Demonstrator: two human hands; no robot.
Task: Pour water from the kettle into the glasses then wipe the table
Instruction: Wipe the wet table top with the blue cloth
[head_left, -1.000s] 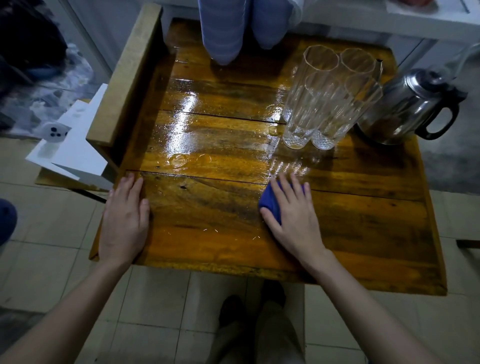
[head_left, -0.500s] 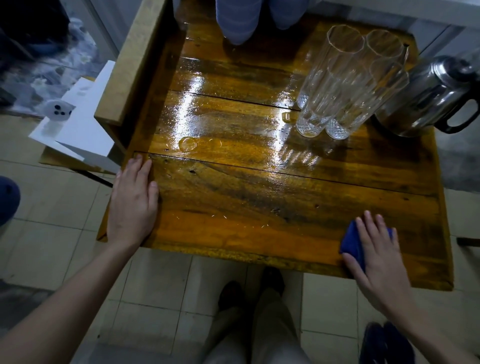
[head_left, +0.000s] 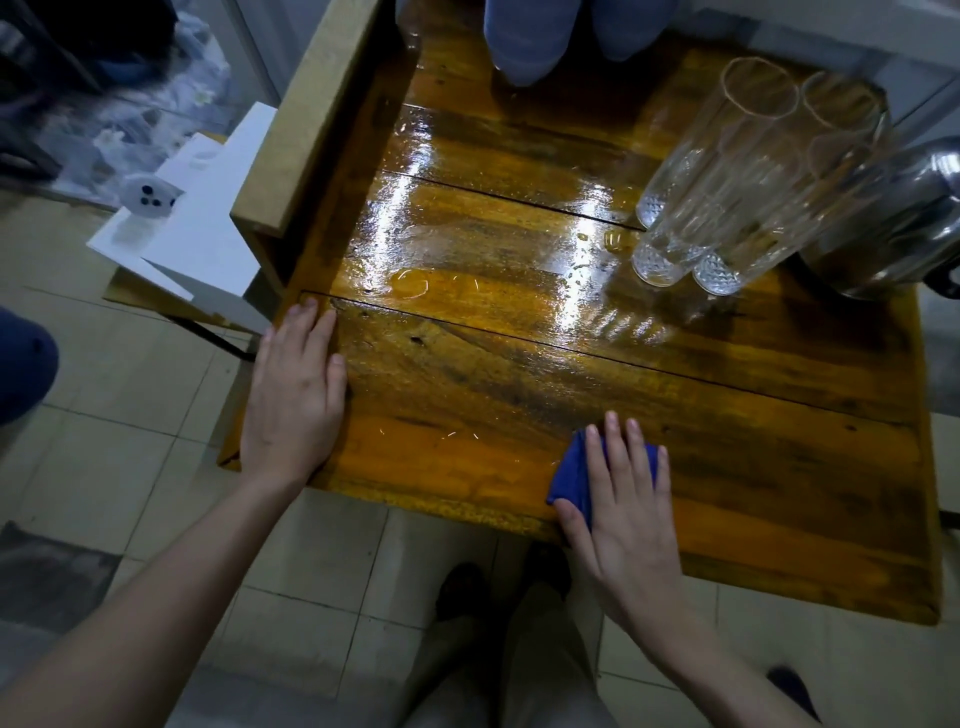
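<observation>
A glossy wooden table (head_left: 753, 415) fills the view, wet with a puddle (head_left: 413, 283) on its left-middle plank. My right hand (head_left: 623, 499) presses flat on a blue cloth (head_left: 574, 475) near the table's front edge, at the middle. My left hand (head_left: 296, 395) lies flat, fingers together, on the front left corner. Several tall clear glasses (head_left: 727, 176) stand clustered at the back right. A steel kettle (head_left: 893, 223) with a black handle sits just right of them, partly cut off by the frame.
A raised wooden rail (head_left: 306, 119) runs along the table's left side, with white boards (head_left: 202, 223) leaning outside it. Another person's knees (head_left: 535, 36) touch the far edge. My legs and shoes (head_left: 498, 597) are on the tiled floor below the front edge.
My right hand slid the blue cloth from mid-table to the front right corner, then back left along the front edge. The left hand stayed put on the corner.
</observation>
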